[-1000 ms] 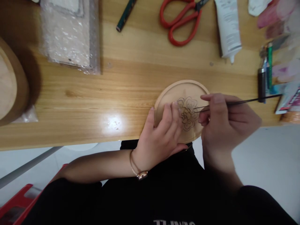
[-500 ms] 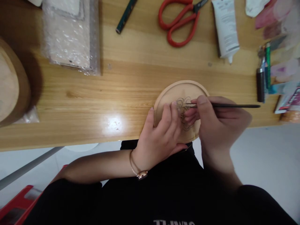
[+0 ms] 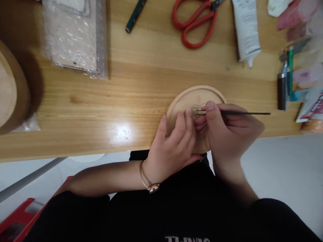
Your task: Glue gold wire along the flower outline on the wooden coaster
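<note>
A round wooden tray (image 3: 174,106) with a raised rim lies at the table's near edge. On its face is a curled outline of thin wire (image 3: 195,107), partly covered by fingers. My left hand (image 3: 171,144) holds the tray, its fingers spread over the left side and its thumb at the near rim. Beside that thumb shows a bit of gold wire (image 3: 202,159). My right hand (image 3: 224,131) is closed around slim dark tweezers (image 3: 244,113), seen almost edge-on. Their tip touches down, or nearly so, on the outline beside my left fingertips; exact contact is unclear.
Red-handled scissors (image 3: 198,28), a white tube (image 3: 246,32) and a dark green pencil-like stick (image 3: 135,16) lie farther back. A bubble-wrapped pack (image 3: 75,40) is at back left, a round wooden piece (image 3: 12,90) at far left. Tools (image 3: 282,87) and packets crowd the right.
My right hand and the tweezers have shifted left, bringing the tip closer to my left fingertips. My left hand and the tray stay put; the view has moved slightly.
</note>
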{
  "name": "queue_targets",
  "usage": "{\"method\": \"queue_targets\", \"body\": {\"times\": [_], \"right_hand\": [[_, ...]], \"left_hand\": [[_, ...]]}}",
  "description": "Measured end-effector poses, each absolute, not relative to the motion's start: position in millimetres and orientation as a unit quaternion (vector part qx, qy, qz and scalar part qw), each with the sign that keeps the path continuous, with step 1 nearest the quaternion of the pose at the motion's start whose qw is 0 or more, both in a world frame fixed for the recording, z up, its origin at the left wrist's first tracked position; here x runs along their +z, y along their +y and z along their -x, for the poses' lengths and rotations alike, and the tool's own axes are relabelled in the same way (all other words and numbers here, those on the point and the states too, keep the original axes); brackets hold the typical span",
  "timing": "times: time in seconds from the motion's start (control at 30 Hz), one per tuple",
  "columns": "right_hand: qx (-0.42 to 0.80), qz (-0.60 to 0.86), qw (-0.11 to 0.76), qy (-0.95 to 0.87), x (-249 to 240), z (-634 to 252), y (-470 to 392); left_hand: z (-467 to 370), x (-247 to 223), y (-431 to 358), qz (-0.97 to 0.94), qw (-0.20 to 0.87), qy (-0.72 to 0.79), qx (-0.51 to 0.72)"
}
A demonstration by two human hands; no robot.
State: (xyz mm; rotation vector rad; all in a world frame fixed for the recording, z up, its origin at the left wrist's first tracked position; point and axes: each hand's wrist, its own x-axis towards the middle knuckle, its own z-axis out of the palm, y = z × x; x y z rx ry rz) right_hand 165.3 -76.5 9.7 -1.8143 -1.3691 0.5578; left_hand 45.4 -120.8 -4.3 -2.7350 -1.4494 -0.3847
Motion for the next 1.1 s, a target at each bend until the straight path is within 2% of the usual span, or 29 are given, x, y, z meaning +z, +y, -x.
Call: {"method": "queue_targets", "body": {"times": [1.1], "right_hand": [[0.197, 0.701, 0.359, -0.584, 10.9, -166.2, -73.6]], "left_hand": [[-44.8, -4.9, -122.1, 0.876, 0.010, -0.467, -0.120]]}}
